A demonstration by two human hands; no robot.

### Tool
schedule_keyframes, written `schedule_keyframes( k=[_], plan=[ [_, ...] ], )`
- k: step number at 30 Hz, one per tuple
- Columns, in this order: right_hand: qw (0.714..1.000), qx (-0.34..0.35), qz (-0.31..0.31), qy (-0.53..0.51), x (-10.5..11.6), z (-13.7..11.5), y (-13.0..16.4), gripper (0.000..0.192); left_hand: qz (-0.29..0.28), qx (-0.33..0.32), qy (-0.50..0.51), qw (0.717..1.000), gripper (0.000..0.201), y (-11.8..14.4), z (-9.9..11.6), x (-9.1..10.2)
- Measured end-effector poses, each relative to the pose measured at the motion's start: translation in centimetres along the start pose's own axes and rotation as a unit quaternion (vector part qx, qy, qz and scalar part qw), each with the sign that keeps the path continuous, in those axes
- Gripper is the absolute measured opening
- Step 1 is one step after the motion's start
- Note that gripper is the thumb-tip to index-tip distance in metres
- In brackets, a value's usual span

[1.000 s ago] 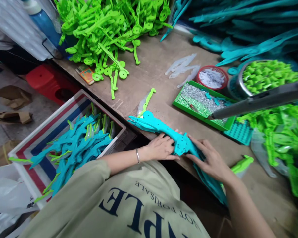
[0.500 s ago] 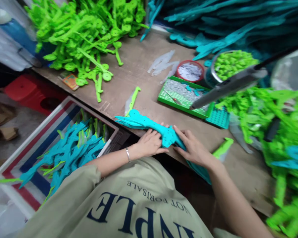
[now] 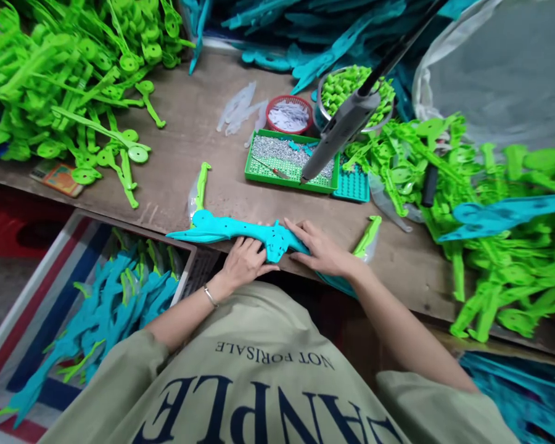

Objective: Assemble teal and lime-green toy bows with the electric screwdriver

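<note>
A long teal plastic toy body (image 3: 240, 229) lies along the table's front edge, dotted with small dark holes at its knobbly middle. My left hand (image 3: 245, 262) is closed on its near side, left of that middle, fingers curled against it. My right hand (image 3: 321, 250) grips the right part, thumb below and fingers above; its palm side is hidden. By the left end stands a lime-green arm piece (image 3: 201, 188) with a clear, blade-like part. Another lime-green piece (image 3: 368, 237) with a clear part lies just beyond my right wrist.
A grey electric screwdriver (image 3: 340, 132) hangs over a green tray (image 3: 292, 185) of small metal screws. Behind are a red basket (image 3: 311, 117) and a bowl of lime pieces (image 3: 356, 92). Lime parts heap left (image 3: 74, 80) and right (image 3: 504, 246). A lined box (image 3: 60, 296) holds teal-and-lime assemblies.
The head view has swung to the right, so the table things sit further left in the picture. Both hands keep their hold on the teal body, which lies more level in view.
</note>
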State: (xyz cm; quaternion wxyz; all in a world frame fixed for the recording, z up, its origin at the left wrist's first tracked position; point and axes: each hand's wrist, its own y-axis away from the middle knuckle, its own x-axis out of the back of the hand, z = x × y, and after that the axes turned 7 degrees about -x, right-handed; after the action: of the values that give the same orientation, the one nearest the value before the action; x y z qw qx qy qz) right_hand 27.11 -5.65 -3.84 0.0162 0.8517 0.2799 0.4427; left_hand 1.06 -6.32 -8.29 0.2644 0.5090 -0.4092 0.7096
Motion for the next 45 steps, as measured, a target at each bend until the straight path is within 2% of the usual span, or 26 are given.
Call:
schedule_keyframes(
  k=[2,5,9,13,15,18,19,21,23,26,30,35,37,39,41,43,45],
  plan=[
    [1.000,-0.003,0.003,-0.003,0.1,-0.1,0.0,0.081,0.012,-0.006,0.024,1.000,0.042,0.4,-0.6,0.0],
    [1.000,-0.003,0.012,0.000,0.2,-0.2,0.0,0.079,0.072,0.003,0.049,0.996,0.036,1.4,-1.4,0.0],
    [0.999,0.010,0.025,0.027,-0.1,0.2,0.1,0.076,0.158,0.067,0.063,0.983,0.026,3.6,-1.2,0.8],
    [0.995,0.016,0.058,0.074,-1.1,0.8,0.3,0.076,0.218,0.132,0.034,0.966,0.019,6.0,-0.6,3.0],
    [0.992,0.022,0.080,0.096,-1.6,1.1,0.3,0.078,0.267,0.218,-0.003,0.939,0.015,7.0,-1.5,4.5],
    [0.986,0.035,0.100,0.127,-2.2,1.1,0.3,0.077,0.317,0.416,-0.009,0.852,0.027,8.0,-4.3,7.1],
    [0.984,0.039,0.105,0.136,-2.3,0.9,0.3,0.076,0.304,0.465,0.026,0.831,0.033,8.2,-5.3,7.8],
    [0.980,0.045,0.115,0.155,-2.5,0.5,0.4,0.074,0.242,0.517,0.121,0.812,0.039,8.3,-7.0,8.9],
    [0.975,0.045,0.128,0.176,-2.7,-0.1,0.4,0.074,0.177,0.524,0.219,0.804,0.041,8.0,-7.9,9.4],
    [0.965,0.046,0.147,0.213,-3.0,-0.7,0.4,0.077,0.130,0.510,0.299,0.796,0.045,7.2,-7.9,9.4],
    [0.954,0.044,0.153,0.252,-3.3,-1.2,0.4,0.080,0.110,0.515,0.314,0.790,0.049,6.6,-7.6,9.2],
    [0.949,0.048,0.149,0.273,-3.5,-1.2,0.4,0.081,0.116,0.519,0.412,0.740,0.052,6.6,-8.5,9.2],
    [0.947,0.054,0.151,0.278,-3.5,-1.1,0.4,0.081,0.102,0.522,0.424,0.733,0.051,6.2,-8.8,9.5],
    [0.946,0.060,0.150,0.281,-3.4,-1.0,0.3,0.080,0.074,0.519,0.377,0.763,0.049,5.6,-9.0,9.9],
    [0.947,0.066,0.148,0.278,-3.3,-0.9,0.3,0.080,0.039,0.503,0.292,0.813,0.046,4.9,-9.0,10.5],
    [0.949,0.074,0.142,0.272,-3.1,-0.8,0.2,0.081,-0.011,0.474,0.230,0.850,0.048,4.3,-9.1,11.4],
    [0.950,0.082,0.135,0.271,-2.9,-0.7,0.3,0.081,-0.072,0.433,0.204,0.875,0.052,3.8,-9.2,12.3]
  ],
)
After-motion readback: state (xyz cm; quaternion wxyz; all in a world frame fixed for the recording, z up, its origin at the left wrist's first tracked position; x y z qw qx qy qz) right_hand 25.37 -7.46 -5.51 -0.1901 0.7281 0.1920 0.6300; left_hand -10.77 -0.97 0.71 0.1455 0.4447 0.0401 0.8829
